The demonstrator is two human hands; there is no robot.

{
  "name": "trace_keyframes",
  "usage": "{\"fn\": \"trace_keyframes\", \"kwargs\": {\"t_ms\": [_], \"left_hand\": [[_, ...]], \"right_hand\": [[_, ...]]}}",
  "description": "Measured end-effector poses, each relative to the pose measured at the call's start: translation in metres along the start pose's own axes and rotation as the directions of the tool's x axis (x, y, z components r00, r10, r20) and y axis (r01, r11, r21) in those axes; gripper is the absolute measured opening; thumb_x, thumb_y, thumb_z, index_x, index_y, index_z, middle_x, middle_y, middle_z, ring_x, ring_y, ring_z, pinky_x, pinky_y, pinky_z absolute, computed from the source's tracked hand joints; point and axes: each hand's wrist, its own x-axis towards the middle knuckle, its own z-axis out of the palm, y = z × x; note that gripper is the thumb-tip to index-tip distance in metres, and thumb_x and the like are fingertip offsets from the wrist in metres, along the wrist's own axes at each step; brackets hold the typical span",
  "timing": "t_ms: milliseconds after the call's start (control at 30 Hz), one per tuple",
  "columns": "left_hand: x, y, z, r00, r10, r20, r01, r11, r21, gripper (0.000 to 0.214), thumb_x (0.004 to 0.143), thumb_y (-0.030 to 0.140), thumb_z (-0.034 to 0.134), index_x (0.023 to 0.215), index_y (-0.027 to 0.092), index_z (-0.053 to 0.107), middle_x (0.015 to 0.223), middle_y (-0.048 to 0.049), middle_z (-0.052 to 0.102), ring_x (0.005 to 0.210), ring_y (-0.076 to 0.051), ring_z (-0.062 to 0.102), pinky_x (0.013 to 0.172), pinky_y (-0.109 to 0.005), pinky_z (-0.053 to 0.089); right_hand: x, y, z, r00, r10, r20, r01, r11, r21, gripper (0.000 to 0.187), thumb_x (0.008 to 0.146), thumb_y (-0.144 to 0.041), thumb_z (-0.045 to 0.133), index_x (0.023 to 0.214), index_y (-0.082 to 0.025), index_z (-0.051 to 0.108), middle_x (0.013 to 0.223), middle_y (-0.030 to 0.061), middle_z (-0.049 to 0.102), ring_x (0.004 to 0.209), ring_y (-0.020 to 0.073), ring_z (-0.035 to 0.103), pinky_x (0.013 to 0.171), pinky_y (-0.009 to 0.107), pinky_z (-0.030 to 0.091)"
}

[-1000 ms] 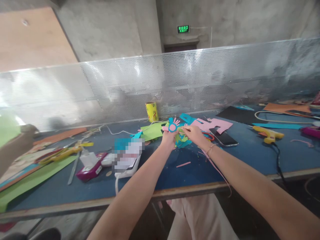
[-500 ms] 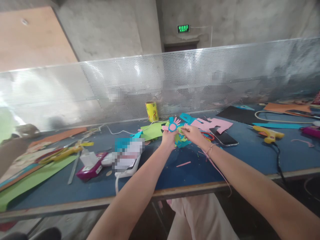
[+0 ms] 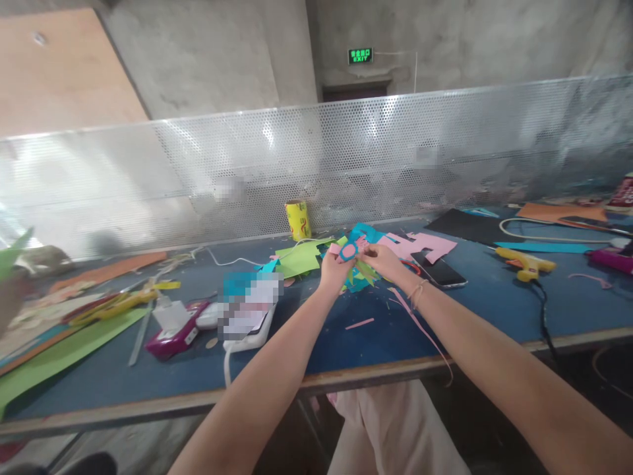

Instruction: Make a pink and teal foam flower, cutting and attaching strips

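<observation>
My left hand pinches the left side of a pink and blue paper cutout, which has a round middle with a blue ring. On its right side, my right hand is closed at the pink strips of the same cutout, with its fingertips partly hidden. Green and blue paper scraps lie just beneath the hands. Behind my right hand rests a pink sheet with pieces cut out, partly over a black phone. A red scissors handle shows beside my right wrist.
A yellow roll stands against the perforated metal screen. On the right lies a yellow glue gun with a black cord. Another yellow glue gun, a purple power strip and green paper are on the left.
The cutout has turned and tilted between my hands. My right hand has closed in on its pink strips, which stood fanned out before. At far left, a blurred green shape has come into view.
</observation>
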Motion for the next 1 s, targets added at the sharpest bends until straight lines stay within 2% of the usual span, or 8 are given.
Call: {"fn": "trace_keyframes", "kwargs": {"t_ms": [200,300,500,767,1000], "left_hand": [[0.002,-0.002,-0.004,0.997,0.076,0.008,-0.076,0.986,0.150,0.028,0.045,0.010,0.072,0.069,0.016,0.057,0.067,-0.0005,0.061,0.065,-0.014,0.055,0.065,-0.025,0.043],[0.004,-0.007,-0.004,0.998,0.065,0.000,-0.065,0.994,0.093,0.033,0.043,0.009,0.073,0.072,0.016,0.057,0.069,-0.0009,0.062,0.066,-0.013,0.055,0.067,-0.025,0.044],[0.007,-0.015,-0.006,0.996,-0.020,0.091,0.023,0.999,-0.038,0.049,0.042,0.009,0.074,0.087,0.017,0.056,0.073,-0.0008,0.064,0.066,-0.014,0.059,0.069,-0.028,0.047],[0.006,-0.018,-0.002,0.992,-0.077,0.098,0.087,0.991,-0.097,0.044,0.044,0.012,0.074,0.084,0.016,0.056,0.069,-0.0002,0.063,0.060,-0.013,0.058,0.068,-0.033,0.049],[0.005,-0.016,0.000,0.993,-0.097,0.074,0.110,0.973,-0.204,0.040,0.046,0.011,0.072,0.082,0.015,0.056,0.068,-0.0003,0.063,0.061,-0.013,0.059,0.069,-0.034,0.049]], "right_hand": [[0.000,0.000,0.000,0.998,0.068,0.018,-0.068,0.997,0.046,0.021,0.066,-0.035,0.053,0.059,-0.015,0.051,0.054,-0.0025,0.047,0.052,0.0098,0.041,0.053,0.024,0.032],[0.001,0.002,0.001,0.995,0.098,0.036,-0.101,0.990,0.095,0.022,0.067,-0.035,0.052,0.059,-0.015,0.052,0.052,-0.0035,0.044,0.051,0.0092,0.039,0.052,0.024,0.031],[0.001,0.005,0.002,0.990,0.138,0.013,-0.138,0.972,0.190,0.024,0.066,-0.037,0.053,0.066,-0.013,0.055,0.057,-0.0017,0.050,0.053,0.0098,0.043,0.052,0.024,0.034],[0.000,0.003,0.010,0.983,0.184,-0.008,-0.171,0.930,0.326,0.021,0.066,-0.037,0.052,0.063,-0.017,0.045,0.050,-0.0059,0.043,0.046,0.0076,0.040,0.047,0.022,0.032],[0.003,0.007,0.011,0.989,0.143,-0.031,-0.125,0.938,0.323,0.021,0.064,-0.036,0.056,0.065,-0.016,0.051,0.061,-0.0024,0.052,0.057,0.0100,0.046,0.057,0.025,0.037]]}}
